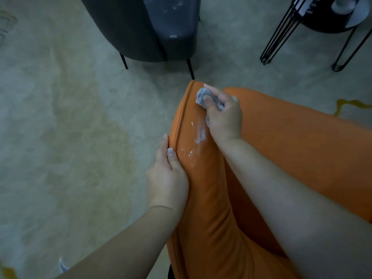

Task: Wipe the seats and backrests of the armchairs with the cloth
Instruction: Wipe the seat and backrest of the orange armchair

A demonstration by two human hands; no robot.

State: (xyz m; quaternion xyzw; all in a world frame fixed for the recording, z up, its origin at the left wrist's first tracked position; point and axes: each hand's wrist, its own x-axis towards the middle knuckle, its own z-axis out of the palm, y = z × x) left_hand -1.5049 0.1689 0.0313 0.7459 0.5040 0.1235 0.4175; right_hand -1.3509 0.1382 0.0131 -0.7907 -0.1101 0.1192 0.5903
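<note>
— Now, item one: what was the principal piece?

— Orange armchair (281,141), upholstered, seen from above, filling the lower right of the head view. White smears (199,135) ran down its raised padded edge, with smaller flecks just below them.

— And the cloth?

— Grey cloth (203,96), bunched into a wad, pressed against the upper end of that padded edge, just above the smears. The right hand (223,115) held it, fingers (209,88) curled tightly over the wad and the thumb tucked against it, so only a little of the cloth showed.

— Left hand?

— Left hand (167,178) lay lower on the same edge, thumb on the orange face near the flecks, fingers wrapped round the outer piped seam, gripping the upholstery. It stood well apart from the cloth.

— Other furniture entered?

— Dark grey armchair (141,27), at the top of the view, on thin black legs, with pale marks on one panel. Black round side table (330,19) with hairpin wire legs at the upper right; what sat on it was too blurred to tell.

— Ground?

— Floor (70,127), pale and mottled, stained in patches, with a yellow splash (346,104) beside the orange armchair's far side.
</note>
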